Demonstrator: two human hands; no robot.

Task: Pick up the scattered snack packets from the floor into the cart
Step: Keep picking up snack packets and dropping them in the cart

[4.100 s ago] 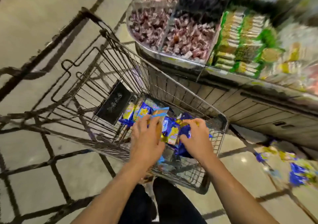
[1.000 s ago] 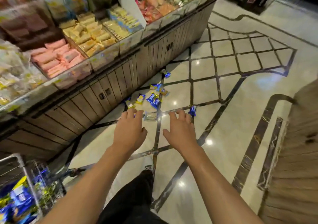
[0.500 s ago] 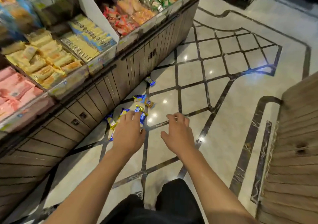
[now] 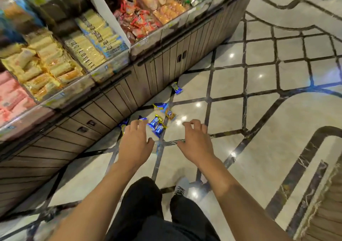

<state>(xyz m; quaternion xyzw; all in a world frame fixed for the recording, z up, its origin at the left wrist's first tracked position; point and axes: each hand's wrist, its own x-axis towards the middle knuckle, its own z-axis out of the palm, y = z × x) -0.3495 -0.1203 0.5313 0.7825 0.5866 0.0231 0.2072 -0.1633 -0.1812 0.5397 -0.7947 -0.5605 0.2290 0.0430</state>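
Observation:
Several blue and gold snack packets lie scattered on the glossy tiled floor beside the display counter. Two blue packets (image 4: 156, 125) lie together between my hands, an orange one (image 4: 170, 114) and a blue one (image 4: 160, 106) lie just beyond, and a lone blue packet (image 4: 176, 88) lies farther off by the counter base. Another (image 4: 123, 125) pokes out at the counter's foot left of my left hand. My left hand (image 4: 136, 142) and my right hand (image 4: 197, 140) are both stretched out above the floor, fingers loosely spread, holding nothing. The cart is out of view.
A long wooden display counter (image 4: 111, 100) with trays of packaged snacks runs along the left. A wooden fixture (image 4: 327, 209) stands at the lower right. My legs and shoe (image 4: 180, 189) are below, on tiled floor (image 4: 259, 111) with dark inlay lines.
After setting packets in the cart, I turned away from it. The view has come closer to the scattered packets, and both empty hands have moved forward toward them.

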